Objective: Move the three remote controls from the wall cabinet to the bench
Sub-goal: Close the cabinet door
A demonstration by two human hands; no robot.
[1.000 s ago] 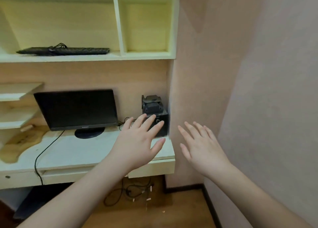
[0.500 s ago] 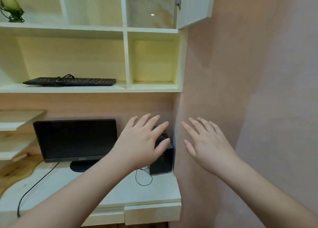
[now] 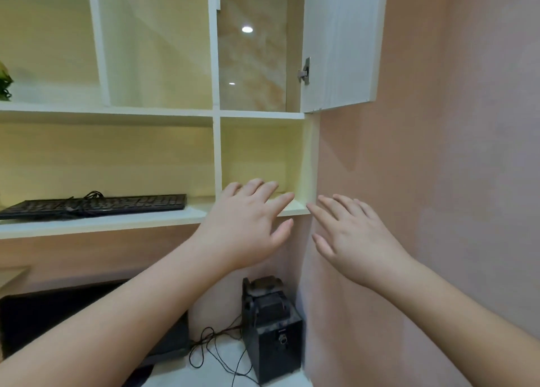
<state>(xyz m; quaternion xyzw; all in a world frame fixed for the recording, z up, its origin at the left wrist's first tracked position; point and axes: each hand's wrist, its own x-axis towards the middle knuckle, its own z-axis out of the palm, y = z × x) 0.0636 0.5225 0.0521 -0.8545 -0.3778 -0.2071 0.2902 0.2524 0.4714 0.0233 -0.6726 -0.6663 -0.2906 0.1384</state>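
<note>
Both hands are raised in front of the wall cabinet (image 3: 214,115), palms down, fingers spread and straight — neither one holds anything. The left hand (image 3: 248,226) hovers before the small open cubby, its fingertips level with the front edge of that shelf; the right hand (image 3: 350,240) is just beside it, in front of the pink wall (image 3: 438,182), its fingers pointing up towards the cabinet's right edge. Held flat and loose like this, they look ready to reach rather than to grip.

No remote control shows anywhere in view. The cubbies whose floors can be seen hold none, and the long shelf carries only a black keyboard (image 3: 96,205) with its cable bundled on top. The one likely place left is the upper compartment behind the open cabinet door (image 3: 339,41), whose floor is hidden from this low angle — so I cannot tell whether the remotes lie there.

Below, on the white tabletop (image 3: 222,369), a black speaker (image 3: 271,328) stands against the wall with thin cables looping beside it, and the dark edge of a monitor (image 3: 58,313) shows under the left forearm. The task seems barely begun: the hands probably need to go higher, into that open compartment, to find the first remote.
</note>
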